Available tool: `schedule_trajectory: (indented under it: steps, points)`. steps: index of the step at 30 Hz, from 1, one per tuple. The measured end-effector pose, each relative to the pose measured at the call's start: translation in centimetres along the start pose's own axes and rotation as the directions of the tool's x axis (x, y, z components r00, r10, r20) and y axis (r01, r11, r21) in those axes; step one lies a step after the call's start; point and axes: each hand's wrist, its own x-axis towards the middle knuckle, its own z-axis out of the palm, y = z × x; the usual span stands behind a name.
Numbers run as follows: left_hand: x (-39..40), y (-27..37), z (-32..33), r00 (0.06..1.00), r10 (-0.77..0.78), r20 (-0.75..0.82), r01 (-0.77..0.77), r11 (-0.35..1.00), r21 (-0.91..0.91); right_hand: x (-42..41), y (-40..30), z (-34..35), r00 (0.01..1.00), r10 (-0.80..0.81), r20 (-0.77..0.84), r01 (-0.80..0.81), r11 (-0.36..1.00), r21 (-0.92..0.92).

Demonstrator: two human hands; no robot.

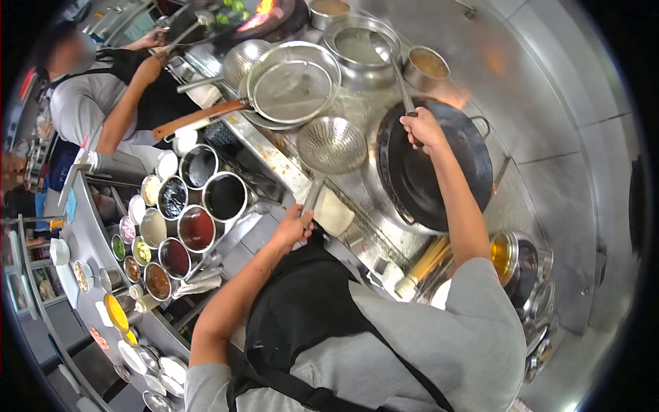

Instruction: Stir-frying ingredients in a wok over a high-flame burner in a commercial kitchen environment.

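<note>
My left hand [294, 226] grips the metal handle of a perforated skimmer [332, 145], whose bowl rests over the steel stove top beside the wok. A folded white cloth [333, 212] lies by that handle. My right hand [425, 130] holds a long-handled metal ladle [400, 82] above the far part of a dark wok [412, 177]. The ladle's bowl is at a steel pot [355, 44] of cloudy liquid. No food shows in the visible part of the wok, though my forearm covers some of it.
A wood-handled round strainer [293, 91] sits left of the pot. Flames [260, 14] rise at another wok, where a co-worker [108, 98] stands. Sauce containers [196, 229] crowd the left side. A bamboo wok brush [425, 265] and a container of yellow oil [502, 256] are near my right side.
</note>
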Motion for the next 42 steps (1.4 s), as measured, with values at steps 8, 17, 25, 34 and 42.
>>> schedule_trajectory:
  steps: [8, 17, 25, 34, 42]
  points:
    - [0.2, -2.9, -0.8, 1.0, 0.002, -0.011, -0.001, 0.989, 0.146, 17.5, 2.7, 5.5, 0.958, 0.148, 0.245, -0.278, 0.685, 0.673]
    - [0.8, -5.2, -5.1, 0.998, -0.019, 0.054, 0.018, 1.0, 0.013, 9.7, 0.8, 6.6, 0.786, -0.439, 0.436, -0.498, -0.031, 0.867]
    - [0.1, -14.7, -17.8, 0.968, 0.092, -0.234, -0.026, 0.963, 0.269, -7.1, 4.2, 8.1, 0.793, -0.446, 0.416, -0.484, -0.045, 0.874]
    - [-2.3, -33.0, -39.9, 0.988, -0.014, -0.152, 0.131, 0.594, 0.794, -25.0, 7.8, 15.3, 0.887, -0.337, 0.315, -0.426, -0.335, 0.841]
    - [-10.0, -30.7, -43.6, 0.952, -0.09, -0.292, 0.037, 0.983, -0.181, -34.8, 8.6, 21.1, 0.914, -0.35, 0.205, -0.377, -0.544, 0.75]
